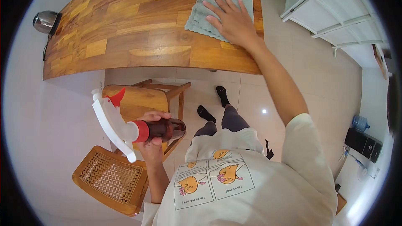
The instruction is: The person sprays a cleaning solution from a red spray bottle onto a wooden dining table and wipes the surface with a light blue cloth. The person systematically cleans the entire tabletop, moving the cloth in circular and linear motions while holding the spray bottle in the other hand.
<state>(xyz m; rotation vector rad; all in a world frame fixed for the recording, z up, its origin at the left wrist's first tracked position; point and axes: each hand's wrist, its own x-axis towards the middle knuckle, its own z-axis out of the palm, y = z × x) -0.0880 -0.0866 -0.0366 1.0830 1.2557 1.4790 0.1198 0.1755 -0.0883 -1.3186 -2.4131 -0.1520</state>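
Observation:
My right hand [234,22] lies flat with spread fingers on a grey-green cloth [204,15], pressing it to the wooden tabletop [125,34] near its right end. The cloth is folded in layers, with a wavy edge. Lower left, my left hand [154,146] is wrapped around the dark reddish body of a spray bottle [166,130]. Its white spray head with a red trigger points up and left, and a red collar joins it to the bottle. The bottle is held tilted on its side, away from the tabletop, above a wooden chair.
A wooden chair [143,100] with a woven cane backrest [111,175] stands below the table's front edge. An electric kettle [47,22] is at the table's far left end. A white cabinet [339,15] stands right; a water dispenser [362,144] is at the far right.

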